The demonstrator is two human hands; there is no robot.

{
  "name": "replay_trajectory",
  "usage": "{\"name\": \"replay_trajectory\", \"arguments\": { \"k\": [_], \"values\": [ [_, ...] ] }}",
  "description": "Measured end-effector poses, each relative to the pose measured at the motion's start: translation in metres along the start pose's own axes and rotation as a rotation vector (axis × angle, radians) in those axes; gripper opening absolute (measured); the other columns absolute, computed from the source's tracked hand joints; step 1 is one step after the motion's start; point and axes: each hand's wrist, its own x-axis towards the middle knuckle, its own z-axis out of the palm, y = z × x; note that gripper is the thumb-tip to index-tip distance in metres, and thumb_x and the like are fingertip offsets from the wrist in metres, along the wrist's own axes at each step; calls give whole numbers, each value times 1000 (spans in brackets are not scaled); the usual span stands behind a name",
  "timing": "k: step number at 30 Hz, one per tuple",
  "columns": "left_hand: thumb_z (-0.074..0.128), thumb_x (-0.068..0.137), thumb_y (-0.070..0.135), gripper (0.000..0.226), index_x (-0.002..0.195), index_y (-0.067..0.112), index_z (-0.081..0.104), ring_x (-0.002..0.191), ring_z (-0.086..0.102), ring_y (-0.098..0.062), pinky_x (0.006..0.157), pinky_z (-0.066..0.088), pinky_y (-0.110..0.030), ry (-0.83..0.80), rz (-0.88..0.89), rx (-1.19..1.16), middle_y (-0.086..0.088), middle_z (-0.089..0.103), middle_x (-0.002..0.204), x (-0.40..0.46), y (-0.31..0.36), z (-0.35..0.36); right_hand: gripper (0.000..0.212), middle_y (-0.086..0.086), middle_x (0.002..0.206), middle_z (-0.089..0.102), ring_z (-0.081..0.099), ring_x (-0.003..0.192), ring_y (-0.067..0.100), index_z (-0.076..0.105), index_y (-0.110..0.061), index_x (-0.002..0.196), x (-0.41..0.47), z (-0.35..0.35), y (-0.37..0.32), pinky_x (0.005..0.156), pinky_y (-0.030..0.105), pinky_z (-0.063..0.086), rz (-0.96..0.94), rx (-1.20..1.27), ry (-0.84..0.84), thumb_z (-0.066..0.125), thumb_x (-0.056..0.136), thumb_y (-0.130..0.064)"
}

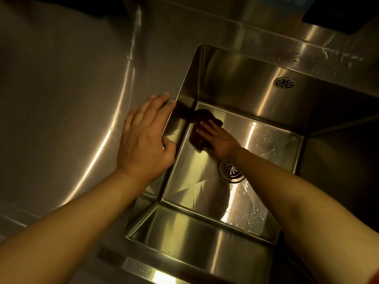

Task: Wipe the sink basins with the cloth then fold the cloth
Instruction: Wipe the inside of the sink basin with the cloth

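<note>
A deep stainless steel sink basin [205,232] fills the middle and right of the view. A dark brown cloth [195,133] lies flat on the basin floor near the far left corner. My right hand [218,140] reaches down into the basin and presses on the cloth with straight fingers. My left hand [146,136] rests flat on the steel counter at the basin's left rim, fingers straight, thumb hanging over the edge.
A round drain [230,171] sits in the basin floor just in front of my right wrist. An overflow grille [285,82] is in the back wall. Water drops lie on the floor at right. The steel counter [61,99] stretches left.
</note>
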Motion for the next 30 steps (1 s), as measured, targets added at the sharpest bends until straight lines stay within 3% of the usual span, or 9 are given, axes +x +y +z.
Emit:
{"name": "replay_trajectory", "arguments": {
  "k": [4, 9, 14, 18, 22, 24, 27, 30],
  "values": [
    [63, 84, 14, 81, 160, 18, 35, 158, 22, -22, 128, 17, -48, -23, 28, 49, -2, 30, 169, 0, 3, -1, 73, 2, 172, 0, -6, 158, 31, 16, -26, 163, -15, -7, 20, 126, 47, 16, 222, 87, 48, 54, 103, -38],
    [57, 85, 28, 81, 161, 13, 34, 160, 20, -26, 127, 23, -56, -200, 338, 84, -11, 28, 170, 0, 6, 0, 74, 6, 171, 0, -6, 157, 35, 17, -22, 163, -97, 4, 49, 127, 45, 12, 459, 194, 101, 57, 101, -32],
    [52, 85, 44, 78, 158, 19, 42, 160, 19, -25, 127, 18, -57, -270, 465, 96, -7, 31, 169, 2, 1, 0, 77, 2, 171, -9, -14, 156, 32, 10, -27, 163, -192, 32, 54, 126, 49, 16, 641, 263, 47, 56, 102, -33],
    [56, 85, 48, 69, 147, 19, 56, 156, 32, -26, 127, 18, -56, -268, 463, 107, -7, 42, 163, 4, -1, 0, 86, 0, 169, -21, -19, 155, 34, -1, -33, 163, -220, 54, 10, 125, 50, 21, 532, 158, -136, 56, 99, -40],
    [61, 82, 48, 66, 140, 17, 63, 150, 42, -26, 127, 18, -55, -287, 427, 135, -7, 51, 155, 5, 4, -4, 80, -2, 170, -15, -18, 155, 33, 4, -35, 163, -217, 79, -51, 124, 51, 11, 126, 87, -242, 53, 99, -40],
    [63, 82, 47, 65, 139, 17, 64, 148, 45, -26, 126, 19, -56, -295, 408, 131, -6, 54, 153, 5, 7, -6, 76, -4, 170, -13, -22, 154, 30, 6, -35, 163, -205, 89, -72, 125, 53, 3, 10, 99, -269, 51, 102, -34],
    [62, 83, 48, 63, 138, 17, 65, 146, 47, -25, 128, 16, -54, -307, 408, 136, -5, 55, 152, 5, 7, -7, 74, -5, 171, -8, -23, 153, 26, 11, -33, 163, -164, 90, -89, 126, 56, 5, -173, 85, -323, 52, 103, -17],
    [59, 84, 50, 62, 136, 18, 66, 145, 48, -24, 129, 13, -52, -310, 397, 126, -4, 57, 150, 7, 8, -8, 71, -4, 172, -2, -16, 156, 28, 15, -30, 163, -113, 87, -99, 126, 56, 8, -257, 40, -258, 52, 104, -21]
  ]
}}
